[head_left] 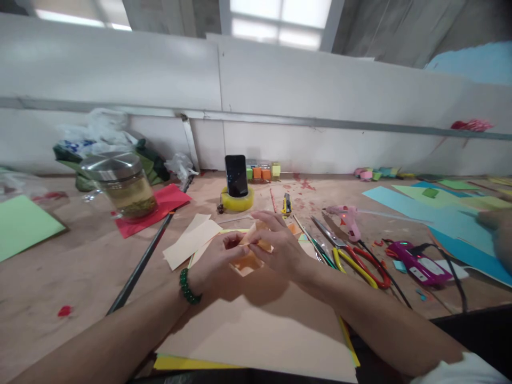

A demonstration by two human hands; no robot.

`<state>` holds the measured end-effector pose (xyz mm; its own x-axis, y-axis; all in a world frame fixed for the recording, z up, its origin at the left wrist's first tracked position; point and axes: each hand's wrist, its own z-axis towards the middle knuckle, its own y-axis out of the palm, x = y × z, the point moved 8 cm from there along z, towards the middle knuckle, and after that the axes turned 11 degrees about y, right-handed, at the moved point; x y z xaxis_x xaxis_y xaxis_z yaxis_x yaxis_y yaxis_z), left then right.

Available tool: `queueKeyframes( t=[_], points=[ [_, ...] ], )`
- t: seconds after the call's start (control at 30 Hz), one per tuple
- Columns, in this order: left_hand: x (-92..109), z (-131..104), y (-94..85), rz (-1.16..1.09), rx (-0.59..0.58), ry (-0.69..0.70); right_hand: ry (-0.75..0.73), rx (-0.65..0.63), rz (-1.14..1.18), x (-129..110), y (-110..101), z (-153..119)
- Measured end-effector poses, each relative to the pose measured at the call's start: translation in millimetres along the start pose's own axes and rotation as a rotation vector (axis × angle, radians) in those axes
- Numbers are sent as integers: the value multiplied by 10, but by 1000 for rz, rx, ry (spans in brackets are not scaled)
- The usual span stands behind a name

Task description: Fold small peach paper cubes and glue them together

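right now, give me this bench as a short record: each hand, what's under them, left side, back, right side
left hand: pinching a folded paper piece, green bead bracelet on the wrist
right hand: fingers on the same piece
under the hands: pale paper sheets
left side: lidded glass jar on red paper
back: phone upright at a yellow tape roll
right side: pink glue gun, purple corded tool
far right: another person's hand, blurred, over blue paper
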<state>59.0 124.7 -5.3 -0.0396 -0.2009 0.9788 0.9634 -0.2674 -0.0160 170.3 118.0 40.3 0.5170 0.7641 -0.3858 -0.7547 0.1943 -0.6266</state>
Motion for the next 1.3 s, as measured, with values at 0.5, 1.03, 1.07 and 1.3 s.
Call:
queueKeyframes(
  t=[0.5, 1.03, 1.07, 1.3],
  points=[
    [-38, 20, -146, 164, 100, -21, 268, -67, 114, 212, -33, 48],
    [52, 15, -113, 488, 40, 128, 397, -190, 312, 295, 108, 20],
    [78, 9, -106, 518, 45, 145, 461, -214, 364, 335, 140, 10],
    [36, -18, -90, 143, 52, 39, 348, -137, 451, 242, -23, 57]
  ],
)
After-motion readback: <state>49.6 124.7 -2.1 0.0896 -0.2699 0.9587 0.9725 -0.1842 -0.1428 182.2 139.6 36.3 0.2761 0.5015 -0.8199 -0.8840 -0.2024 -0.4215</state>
